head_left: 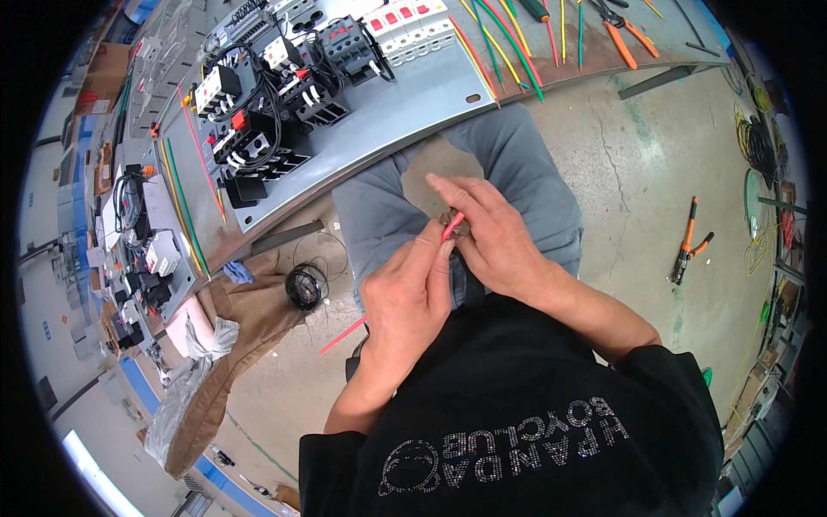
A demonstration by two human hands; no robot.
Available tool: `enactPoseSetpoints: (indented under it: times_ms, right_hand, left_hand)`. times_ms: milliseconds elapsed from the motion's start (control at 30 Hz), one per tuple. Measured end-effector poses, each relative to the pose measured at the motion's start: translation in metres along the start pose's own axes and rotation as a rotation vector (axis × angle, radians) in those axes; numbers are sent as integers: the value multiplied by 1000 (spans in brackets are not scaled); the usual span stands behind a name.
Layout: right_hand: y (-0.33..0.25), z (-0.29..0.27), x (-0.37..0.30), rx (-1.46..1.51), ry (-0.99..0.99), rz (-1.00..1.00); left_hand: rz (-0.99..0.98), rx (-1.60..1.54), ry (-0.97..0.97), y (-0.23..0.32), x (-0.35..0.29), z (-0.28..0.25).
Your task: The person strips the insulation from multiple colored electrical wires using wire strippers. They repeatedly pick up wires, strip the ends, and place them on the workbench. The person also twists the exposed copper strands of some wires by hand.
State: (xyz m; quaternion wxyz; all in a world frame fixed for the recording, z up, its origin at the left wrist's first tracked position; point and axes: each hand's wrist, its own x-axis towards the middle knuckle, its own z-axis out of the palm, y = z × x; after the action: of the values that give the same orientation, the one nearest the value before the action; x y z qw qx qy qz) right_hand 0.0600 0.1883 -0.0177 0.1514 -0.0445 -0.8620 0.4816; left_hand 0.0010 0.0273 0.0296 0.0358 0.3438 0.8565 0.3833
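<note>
In front of my lap, my left hand pinches a stiff red wire between thumb and fingers. One end slants out below this hand to the lower left; the other reaches my right hand. There, a small brownish, metallic-looking piece lies against the wire, in the curl of my right thumb and fingers. What exactly that piece is cannot be made out. Both hands are close together, their fingertips nearly meeting, and the right index finger stretches past the wire. Part of the wire is hidden inside my left hand.
Beyond my knees, a grey metal plate carries black contactors and white breakers. Several coloured wires and orange-handled pliers lie on the bench. More pliers are on the floor at right; a black wire coil is at left.
</note>
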Motion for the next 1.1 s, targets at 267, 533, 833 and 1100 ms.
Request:
enactPoseSetpoints:
  times_ms: [267, 533, 833, 1100]
  right_hand:
    - [9, -2, 4, -135, 64, -123]
    - [20, 0, 4, -35, 15, -50]
    - [28, 7, 13, 64, 128, -210]
    - [29, 1, 5, 28, 70, -159]
  left_hand:
    - [-5, -49, -19, 2, -1, 2]
    - [-105, -132, -47, 8, -6, 3]
    - [-160, -310, -70, 4, -5, 1]
    - [-481, -856, -439, -12, 9, -18]
